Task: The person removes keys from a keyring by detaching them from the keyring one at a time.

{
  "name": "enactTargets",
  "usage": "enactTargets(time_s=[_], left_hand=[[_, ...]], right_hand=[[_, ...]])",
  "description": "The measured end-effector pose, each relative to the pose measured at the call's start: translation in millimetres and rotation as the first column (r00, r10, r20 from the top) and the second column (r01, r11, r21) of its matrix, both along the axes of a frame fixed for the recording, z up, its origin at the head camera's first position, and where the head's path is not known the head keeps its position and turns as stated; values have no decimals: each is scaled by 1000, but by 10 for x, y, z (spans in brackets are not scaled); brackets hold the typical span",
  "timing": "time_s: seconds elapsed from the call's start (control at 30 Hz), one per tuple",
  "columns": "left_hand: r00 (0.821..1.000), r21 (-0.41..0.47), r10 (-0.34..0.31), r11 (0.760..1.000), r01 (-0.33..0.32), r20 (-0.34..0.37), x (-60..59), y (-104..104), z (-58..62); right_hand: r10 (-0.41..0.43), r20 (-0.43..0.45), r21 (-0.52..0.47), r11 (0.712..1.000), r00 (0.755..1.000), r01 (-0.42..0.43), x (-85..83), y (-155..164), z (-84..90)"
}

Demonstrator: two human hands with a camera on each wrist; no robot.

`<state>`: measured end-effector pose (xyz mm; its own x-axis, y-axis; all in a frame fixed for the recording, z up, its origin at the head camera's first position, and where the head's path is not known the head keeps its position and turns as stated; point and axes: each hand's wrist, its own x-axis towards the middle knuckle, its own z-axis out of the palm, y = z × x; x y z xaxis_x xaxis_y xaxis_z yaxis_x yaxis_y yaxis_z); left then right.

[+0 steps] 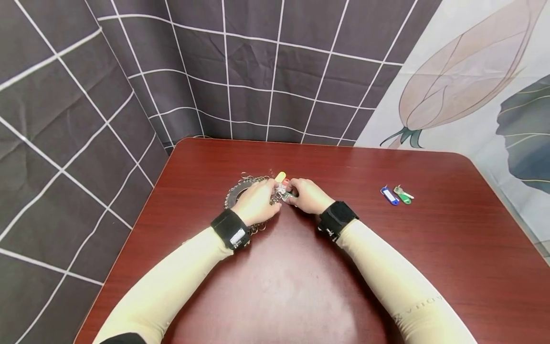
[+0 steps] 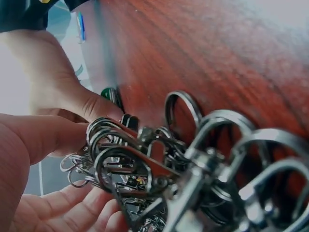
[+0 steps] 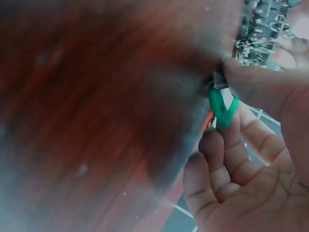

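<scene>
My left hand (image 1: 256, 199) lies over the right side of a large grey metal ring (image 1: 234, 193) edged with many small key rings. In the left wrist view its thumb and fingers close around a bunch of silver clasps and rings (image 2: 126, 152). Right beside it, my right hand (image 1: 310, 195) pinches a green key tag (image 3: 224, 120) by its dark end, with the thumb against the fingers. A yellow tag (image 1: 280, 177) and an orange-red tag (image 1: 286, 182) lie just beyond the fingertips of both hands.
On the right of the red-brown table (image 1: 283, 277) lie a blue key tag (image 1: 389, 196) and another green tag (image 1: 405, 196) with a key. A dark gridded curtain (image 1: 253, 62) hangs along the back and left, and a flower-print cloth (image 1: 455, 76) at the back right.
</scene>
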<state>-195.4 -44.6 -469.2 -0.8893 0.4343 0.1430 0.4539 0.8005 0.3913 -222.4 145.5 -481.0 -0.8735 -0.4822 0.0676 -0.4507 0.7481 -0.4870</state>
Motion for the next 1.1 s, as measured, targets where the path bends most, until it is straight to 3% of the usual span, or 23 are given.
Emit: enactTargets(time_s=[0.2, 0.4, 0.63, 0.8, 1.1], left_hand=[[999, 37, -5, 999, 3, 40, -10, -10, 7], [998, 58, -14, 998, 10, 66, -48, -21, -28], [995, 46, -34, 999, 30, 90, -14, -34, -16], [996, 55, -42, 998, 38, 73, 29, -22, 6], [998, 128, -66, 990, 66, -7, -7, 63, -69]], right_hand=[[-5, 50, 16, 1000, 999, 4, 30, 65, -4], [-41, 78, -101, 994, 996, 49, 81, 139, 41], [-74, 22, -167, 983, 997, 76, 136, 154, 92], [-70, -25, -239, 969, 997, 62, 170, 121, 125], [-67, 27, -363, 929, 997, 72, 187, 110, 98]])
